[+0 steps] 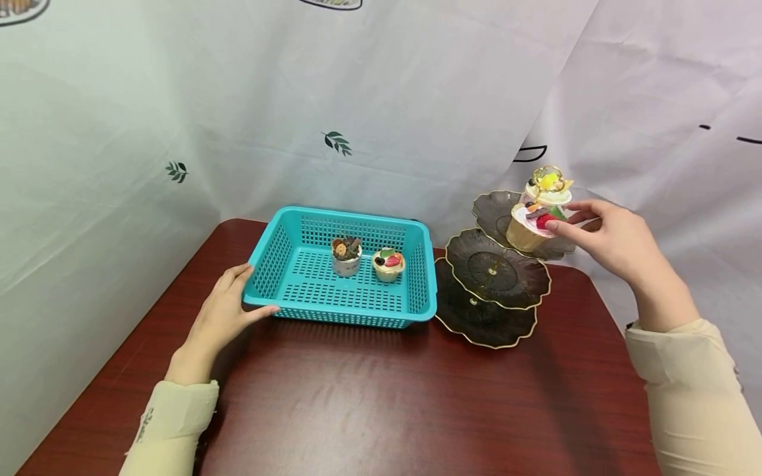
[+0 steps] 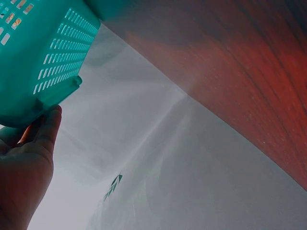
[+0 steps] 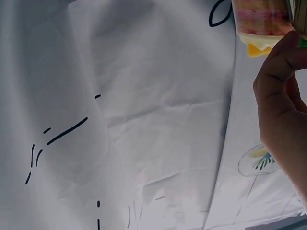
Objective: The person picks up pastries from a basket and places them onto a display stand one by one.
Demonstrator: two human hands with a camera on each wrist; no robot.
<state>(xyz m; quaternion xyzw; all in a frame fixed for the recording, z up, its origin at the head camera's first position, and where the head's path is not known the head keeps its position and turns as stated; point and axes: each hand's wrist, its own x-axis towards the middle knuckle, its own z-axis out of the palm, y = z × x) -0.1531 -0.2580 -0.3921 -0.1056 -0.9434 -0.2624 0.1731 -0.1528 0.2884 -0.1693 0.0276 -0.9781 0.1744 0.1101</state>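
Note:
My left hand (image 1: 223,311) holds the front left corner of a turquoise plastic basket (image 1: 342,311), thumb along the front rim and fingers at the left side. In the left wrist view, fingertips (image 2: 53,115) meet the basket's rim. My right hand (image 1: 619,244) pinches a cupcake (image 1: 522,231) with white cream, a red berry and a pale wrapper, over the top plate of a dark, gold-edged tiered stand (image 1: 470,264). Behind it is another cupcake (image 1: 556,196) topped with yellow fruit; its pink layers show in the right wrist view.
Inside the basket sit a chocolate-topped dessert cup (image 1: 346,264) and a fruit-topped cupcake (image 1: 388,270). The stand's gold ring handle (image 1: 548,173) rises among the upper cupcakes. A white printed curtain (image 1: 381,119) hangs behind the dark red table (image 1: 381,396).

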